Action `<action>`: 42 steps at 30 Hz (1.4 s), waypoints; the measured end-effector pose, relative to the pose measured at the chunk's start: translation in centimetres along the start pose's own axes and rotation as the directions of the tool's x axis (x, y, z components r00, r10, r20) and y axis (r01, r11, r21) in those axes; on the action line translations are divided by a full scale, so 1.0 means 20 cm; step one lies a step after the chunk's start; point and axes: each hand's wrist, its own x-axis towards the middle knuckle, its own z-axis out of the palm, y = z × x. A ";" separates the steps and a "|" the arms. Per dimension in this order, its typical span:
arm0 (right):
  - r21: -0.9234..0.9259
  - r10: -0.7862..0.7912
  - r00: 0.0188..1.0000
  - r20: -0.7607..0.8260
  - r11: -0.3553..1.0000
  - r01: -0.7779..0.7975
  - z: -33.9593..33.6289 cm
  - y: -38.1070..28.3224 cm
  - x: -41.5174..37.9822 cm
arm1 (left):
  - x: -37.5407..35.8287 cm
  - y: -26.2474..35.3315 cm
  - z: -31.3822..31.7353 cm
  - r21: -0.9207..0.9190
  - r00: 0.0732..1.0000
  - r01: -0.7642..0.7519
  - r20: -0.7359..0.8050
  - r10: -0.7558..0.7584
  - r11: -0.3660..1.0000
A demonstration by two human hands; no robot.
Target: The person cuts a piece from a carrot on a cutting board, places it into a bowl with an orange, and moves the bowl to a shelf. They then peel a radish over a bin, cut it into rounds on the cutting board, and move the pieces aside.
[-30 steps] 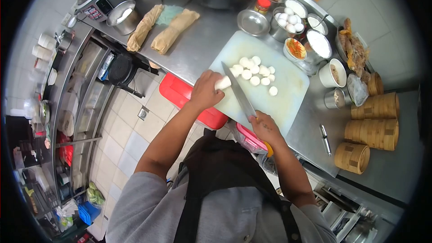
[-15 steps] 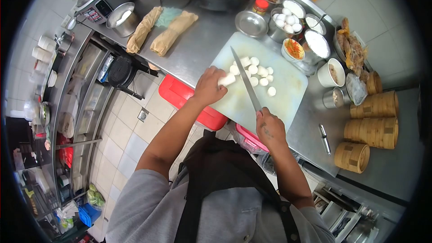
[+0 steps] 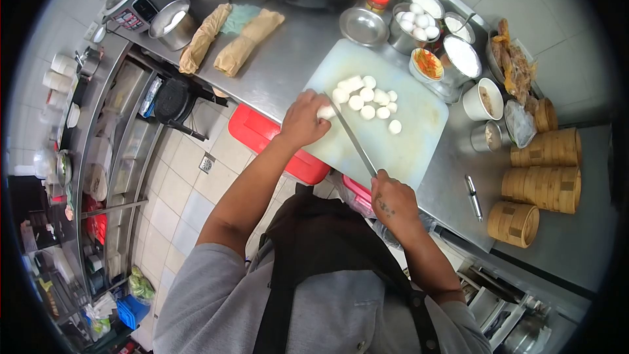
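My left hand is closed on a short white cylindrical piece at the left edge of the white cutting board. A long kitchen knife slants across the board, its handle gripped in my right hand near the front edge. The blade's tip end lies right beside the piece under my left fingers. Several round white slices lie loosely just beyond the blade, along with a longer white chunk. They look soft and smooth, like dough.
Bowls surround the board's far right corner, including a pot of eggs and a tub of orange-red filling. Bamboo steamers and a peeler lie to the right. Brown paper bundles rest at left; a red lid sits below the counter edge.
The knife has swung left and down, from over the slices to beside the white piece in my left hand. My right hand has shifted slightly toward me; my left stays nearly in place.
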 end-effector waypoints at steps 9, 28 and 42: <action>0.097 -0.001 1.000 0.030 0.995 -0.002 0.24 0.09 0.24 | -0.01 -0.01 0.00 -0.057 0.999 -0.030 -0.029 0.029 0.998; 0.002 -0.030 1.000 0.007 1.000 0.030 0.06 -0.01 0.03 | -0.09 -0.04 0.00 -0.113 0.997 -0.023 -0.078 0.014 0.993; 0.185 0.006 0.995 0.099 0.982 -0.024 0.23 0.08 0.27 | -0.13 -0.08 -0.02 -0.117 0.989 -0.087 -0.131 0.071 0.989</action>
